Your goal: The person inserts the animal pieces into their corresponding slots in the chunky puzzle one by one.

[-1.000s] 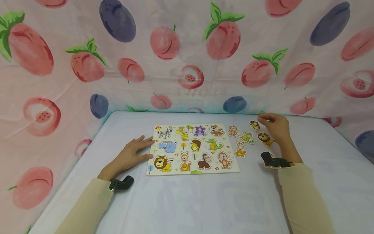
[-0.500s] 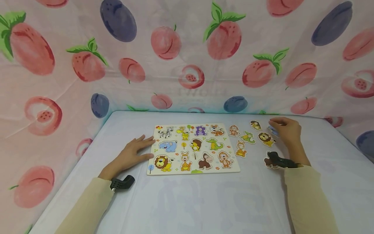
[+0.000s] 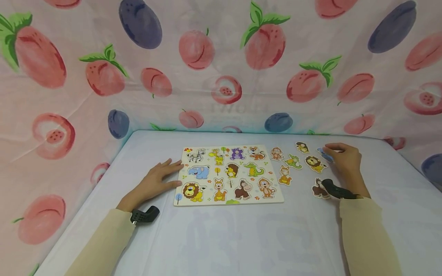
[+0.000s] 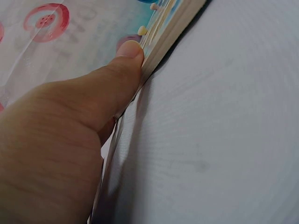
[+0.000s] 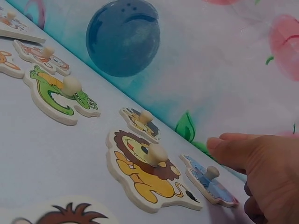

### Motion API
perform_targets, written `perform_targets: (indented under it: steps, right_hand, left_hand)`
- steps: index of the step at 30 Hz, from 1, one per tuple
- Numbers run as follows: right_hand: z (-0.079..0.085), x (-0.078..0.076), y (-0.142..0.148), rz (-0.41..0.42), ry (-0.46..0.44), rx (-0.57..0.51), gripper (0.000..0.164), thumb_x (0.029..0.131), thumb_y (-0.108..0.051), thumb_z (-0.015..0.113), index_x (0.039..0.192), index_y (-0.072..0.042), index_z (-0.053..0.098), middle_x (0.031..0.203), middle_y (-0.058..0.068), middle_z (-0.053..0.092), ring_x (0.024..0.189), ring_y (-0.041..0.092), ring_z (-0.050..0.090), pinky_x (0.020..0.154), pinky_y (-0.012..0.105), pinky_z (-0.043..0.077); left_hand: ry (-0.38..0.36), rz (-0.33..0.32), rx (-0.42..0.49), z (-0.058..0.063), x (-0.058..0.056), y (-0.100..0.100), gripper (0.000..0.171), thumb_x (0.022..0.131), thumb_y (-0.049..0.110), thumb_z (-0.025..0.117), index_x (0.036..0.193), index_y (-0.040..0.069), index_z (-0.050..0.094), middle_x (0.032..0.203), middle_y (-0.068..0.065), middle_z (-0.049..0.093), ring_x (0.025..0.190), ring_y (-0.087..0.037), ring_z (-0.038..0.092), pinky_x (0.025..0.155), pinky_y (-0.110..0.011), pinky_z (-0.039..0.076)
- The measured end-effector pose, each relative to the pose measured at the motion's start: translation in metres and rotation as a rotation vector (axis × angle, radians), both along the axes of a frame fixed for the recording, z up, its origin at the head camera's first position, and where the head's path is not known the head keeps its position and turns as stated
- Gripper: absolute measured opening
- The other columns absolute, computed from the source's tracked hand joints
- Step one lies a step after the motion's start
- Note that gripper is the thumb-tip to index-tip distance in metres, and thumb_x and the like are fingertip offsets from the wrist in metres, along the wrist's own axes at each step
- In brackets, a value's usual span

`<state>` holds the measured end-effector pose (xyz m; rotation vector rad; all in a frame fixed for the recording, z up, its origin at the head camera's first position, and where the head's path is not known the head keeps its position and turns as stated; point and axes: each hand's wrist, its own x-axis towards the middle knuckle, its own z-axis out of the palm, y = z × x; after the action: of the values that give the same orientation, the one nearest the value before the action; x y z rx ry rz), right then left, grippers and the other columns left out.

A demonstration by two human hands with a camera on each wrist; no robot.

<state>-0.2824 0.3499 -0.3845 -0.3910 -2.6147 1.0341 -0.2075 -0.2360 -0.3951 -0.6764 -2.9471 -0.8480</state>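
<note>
A white wooden puzzle board (image 3: 203, 188) with printed animals lies mid-table. My left hand (image 3: 160, 180) rests at its left edge with the fingers stretched out, and the thumb (image 4: 130, 51) touches the board's side. To the right of the board are loose knobbed animal pieces. My right hand (image 3: 343, 157) hovers over the blue elephant piece (image 3: 324, 154), fingers loosely bent. In the right wrist view that piece's knob (image 5: 212, 172) stands free below the thumb tip. Close by lie the lion piece (image 3: 315, 164) and the hedgehog piece (image 3: 302, 147).
Between the board and my right hand lie a monkey piece (image 3: 276, 153), a crocodile piece (image 3: 292, 161) and a kangaroo piece (image 3: 284, 175). A gorilla piece (image 3: 319, 188) is partly covered by the right wrist camera (image 3: 338, 188). Fruit-printed cloth (image 3: 224, 69) hangs behind the table.
My right hand has moved rightward from near the hedgehog piece to the elephant piece, uncovering more of the lion and gorilla pieces. The left hand has stayed at the board.
</note>
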Motion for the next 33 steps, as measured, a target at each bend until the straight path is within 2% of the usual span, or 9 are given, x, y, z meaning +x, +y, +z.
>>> perform_targets:
  steps: [9, 13, 18, 25, 33]
  right_hand:
    - [-0.011, -0.004, 0.003, -0.043, -0.07, -0.067, 0.051, 0.093, -0.042, 0.059, 0.126, -0.004, 0.062, 0.123, 0.018, 0.059, 0.106, 0.029, 0.048, 0.077, 0.033, 0.039]
    - [-0.012, -0.005, 0.002, -0.041, -0.073, -0.071, 0.047, 0.094, -0.037, 0.058, 0.126, -0.002, 0.062, 0.123, 0.02, 0.06, 0.112, 0.032, 0.048, 0.087, 0.042, 0.04]
    - [-0.012, -0.006, -0.001, -0.041, -0.074, -0.066, 0.042, 0.096, -0.031, 0.057, 0.124, 0.0, 0.062, 0.121, 0.022, 0.059, 0.117, 0.036, 0.046, 0.099, 0.051, 0.033]
    - [-0.014, -0.006, 0.0, -0.049, -0.072, -0.048, 0.04, 0.097, -0.028, 0.056, 0.123, 0.001, 0.063, 0.12, 0.022, 0.06, 0.117, 0.036, 0.047, 0.099, 0.05, 0.036]
    - [-0.015, -0.008, 0.002, -0.043, -0.078, -0.035, 0.04, 0.097, -0.029, 0.056, 0.122, 0.002, 0.063, 0.121, 0.024, 0.06, 0.121, 0.039, 0.043, 0.101, 0.054, 0.029]
  left_hand:
    - [0.008, -0.012, 0.002, -0.001, -0.001, 0.0, 0.065, 0.087, 0.047, 0.065, 0.142, 0.016, 0.048, 0.151, -0.002, 0.037, 0.143, -0.033, 0.015, 0.114, -0.054, 0.007]
    - [0.006, -0.014, 0.008, -0.001, -0.001, -0.001, 0.064, 0.088, 0.046, 0.065, 0.142, 0.016, 0.049, 0.15, -0.002, 0.037, 0.143, -0.033, 0.015, 0.114, -0.054, 0.007]
    - [0.003, -0.011, 0.01, -0.002, -0.001, -0.001, 0.064, 0.087, 0.046, 0.065, 0.142, 0.016, 0.049, 0.15, -0.002, 0.037, 0.143, -0.032, 0.015, 0.114, -0.054, 0.007]
    - [0.015, -0.014, 0.008, -0.002, -0.001, -0.001, 0.065, 0.087, 0.046, 0.066, 0.142, 0.015, 0.049, 0.15, -0.003, 0.038, 0.143, -0.033, 0.016, 0.114, -0.054, 0.008]
    - [0.01, -0.015, 0.012, -0.001, -0.001, -0.001, 0.065, 0.087, 0.044, 0.066, 0.142, 0.014, 0.049, 0.15, -0.004, 0.038, 0.143, -0.034, 0.017, 0.113, -0.055, 0.008]
